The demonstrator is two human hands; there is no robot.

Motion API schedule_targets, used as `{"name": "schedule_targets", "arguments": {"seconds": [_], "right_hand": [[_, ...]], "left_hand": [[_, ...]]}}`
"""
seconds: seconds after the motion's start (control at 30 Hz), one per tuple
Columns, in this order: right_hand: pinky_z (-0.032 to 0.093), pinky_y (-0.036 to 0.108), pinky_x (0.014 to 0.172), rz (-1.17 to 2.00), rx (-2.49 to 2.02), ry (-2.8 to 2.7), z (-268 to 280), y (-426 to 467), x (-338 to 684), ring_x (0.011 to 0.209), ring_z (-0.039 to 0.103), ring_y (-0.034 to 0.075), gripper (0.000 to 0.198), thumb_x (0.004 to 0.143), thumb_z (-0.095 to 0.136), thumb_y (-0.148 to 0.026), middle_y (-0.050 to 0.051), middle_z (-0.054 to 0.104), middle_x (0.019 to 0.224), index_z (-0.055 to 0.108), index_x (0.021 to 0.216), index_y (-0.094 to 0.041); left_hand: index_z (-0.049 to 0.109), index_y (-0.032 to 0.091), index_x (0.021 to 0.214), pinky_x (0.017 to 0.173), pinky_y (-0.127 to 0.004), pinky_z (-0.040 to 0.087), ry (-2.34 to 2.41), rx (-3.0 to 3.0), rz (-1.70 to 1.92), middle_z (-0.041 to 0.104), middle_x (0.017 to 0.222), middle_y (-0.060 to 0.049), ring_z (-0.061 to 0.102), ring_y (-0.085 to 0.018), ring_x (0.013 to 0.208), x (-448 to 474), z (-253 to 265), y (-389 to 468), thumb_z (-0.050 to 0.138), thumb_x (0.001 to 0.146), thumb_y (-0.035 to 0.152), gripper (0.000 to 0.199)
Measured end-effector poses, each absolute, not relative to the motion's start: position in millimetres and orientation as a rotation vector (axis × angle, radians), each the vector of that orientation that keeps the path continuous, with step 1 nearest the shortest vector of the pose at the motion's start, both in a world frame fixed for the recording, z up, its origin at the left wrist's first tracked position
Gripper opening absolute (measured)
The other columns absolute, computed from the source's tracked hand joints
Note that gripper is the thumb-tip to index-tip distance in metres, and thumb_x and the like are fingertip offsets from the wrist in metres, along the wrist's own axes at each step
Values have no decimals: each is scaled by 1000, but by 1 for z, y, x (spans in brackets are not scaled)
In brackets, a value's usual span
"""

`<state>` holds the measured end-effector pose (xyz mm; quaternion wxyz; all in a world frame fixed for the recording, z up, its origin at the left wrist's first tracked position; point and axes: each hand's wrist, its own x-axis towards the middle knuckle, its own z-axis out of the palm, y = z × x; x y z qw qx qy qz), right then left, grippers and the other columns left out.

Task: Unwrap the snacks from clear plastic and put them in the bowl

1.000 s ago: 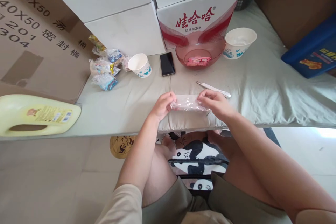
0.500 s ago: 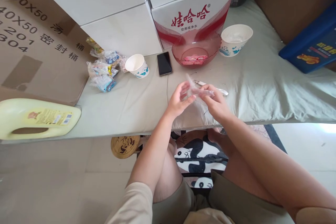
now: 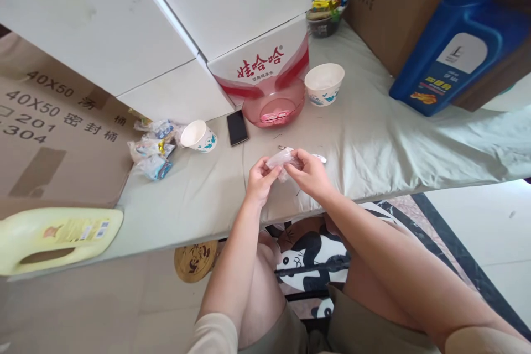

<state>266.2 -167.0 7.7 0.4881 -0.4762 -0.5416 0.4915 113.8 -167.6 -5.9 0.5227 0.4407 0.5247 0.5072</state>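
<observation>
Between my two hands is a crumpled clear plastic bag [image 3: 280, 159], held above the front of the cloth-covered table. My left hand [image 3: 261, 180] pinches its left side between thumb and fingers. On the other side, my right hand [image 3: 307, 170] grips the bag with bent fingers. Partly hidden behind my right hand lies a white-handled tool [image 3: 319, 158], perhaps a small knife, flat on the cloth. Beyond the hands stands a red see-through bowl [image 3: 253, 113] with pink wrapped packets [image 3: 275, 116] inside. A black phone [image 3: 238, 128] rests to the left of the bowl.
One paper cup [image 3: 199, 137] stands by several plastic-wrapped packets [image 3: 151, 150] at left, another paper cup [image 3: 324, 84] right of the bowl. A yellow jug [image 3: 62, 235] lies near the front left edge. A blue bottle [image 3: 448, 44] and cartons [image 3: 62, 121] flank the table.
The head view has turned, so the table's things appear shifted. My hands have come closer together on the plastic bag, and the left fingers have closed onto it.
</observation>
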Motion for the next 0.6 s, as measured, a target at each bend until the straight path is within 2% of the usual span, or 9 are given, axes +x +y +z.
{"name": "schedule_targets", "arguments": {"seconds": [0.1, 0.2, 0.27, 0.33, 0.43, 0.5, 0.6], "right_hand": [[42, 29, 66, 1228, -1149, -1225, 9, -165, 273, 67, 56, 15, 18, 80, 53, -37, 0, 62, 78, 56, 88, -21], [40, 28, 64, 1273, -1145, -1212, 11, -164, 278, 65, 55, 14, 12, 83, 50, -33, -1, 60, 74, 54, 83, -22], [40, 27, 63, 1297, -1120, -1242, 12, -164, 280, 64, 54, 14, 8, 82, 50, -29, -2, 60, 72, 54, 81, -22], [39, 27, 63, 1316, -1097, -1272, 13, -163, 280, 62, 53, 13, 6, 82, 50, -25, -2, 59, 71, 55, 81, -22], [39, 27, 64, 1354, -1091, -1296, 16, -158, 277, 62, 53, 13, 5, 83, 51, -21, -3, 59, 70, 56, 81, -22], [39, 26, 64, 1384, -1096, -1327, 19, -154, 278, 63, 54, 13, 6, 83, 52, -18, -2, 61, 72, 57, 82, -21], [38, 26, 65, 1385, -1127, -1426, 22, -150, 286, 66, 55, 14, 8, 82, 54, -14, -1, 63, 76, 57, 82, -21]], "left_hand": [[55, 24, 77, 65, -31, 41, 1434, 1147, 1340, 59, 70, 3, 52, -14, 64, 106, 1, -155, 86, 63, 50, 43], [54, 24, 76, 67, -29, 37, 1511, 1299, 1428, 54, 70, 5, 49, -13, 69, 112, 34, -120, 84, 69, 37, 34], [52, 24, 74, 69, -30, 38, 1583, 1697, 1392, 51, 70, 3, 50, -15, 72, 133, 65, -83, 79, 74, 29, 27], [46, 24, 71, 73, -32, 39, 1569, 2003, 1326, 48, 70, 2, 51, -17, 75, 167, 94, -39, 76, 73, 19, 30], [48, 23, 73, 89, -36, 43, 1467, 2352, 1006, 55, 81, -1, 57, -21, 93, 228, 114, 28, 70, 70, 5, 28], [51, 22, 73, 99, -39, 41, 1500, 2448, 621, 57, 85, -2, 58, -24, 106, 263, 111, 65, 65, 65, -4, 30], [53, 19, 56, 99, -47, 45, 1614, 2317, 269, 48, 65, 1, 64, -31, 100, 293, 95, 103, 67, 49, -12, 35]]}}
